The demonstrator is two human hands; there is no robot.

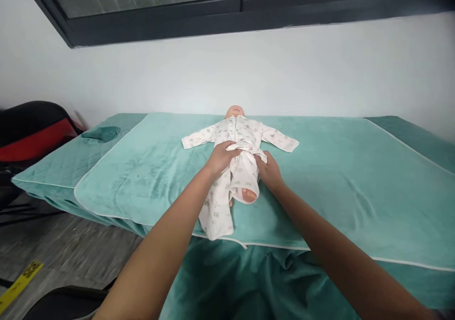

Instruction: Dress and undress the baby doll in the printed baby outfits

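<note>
A baby doll [235,110] lies on its back, head toward the wall, in a white printed long-sleeved top [222,131] with both sleeves spread out. White printed trousers [245,174] are bunched at its waist. My left hand [222,158] is closed on the trousers' waistband at the doll's left-of-picture side. On the opposite side, my right hand [270,172] pinches the waistband's edge. The doll's foot [249,195] shows in the opening of the right-hand trouser leg. The other leg of the trousers hangs long and flat toward the bed's front edge.
Beneath the doll is a bed with a green cover [337,178] edged in white piping; a face hole [101,133] is at its left end. A black and red chair [35,135] stands at the left. Behind are a white wall and a dark-framed window [152,23].
</note>
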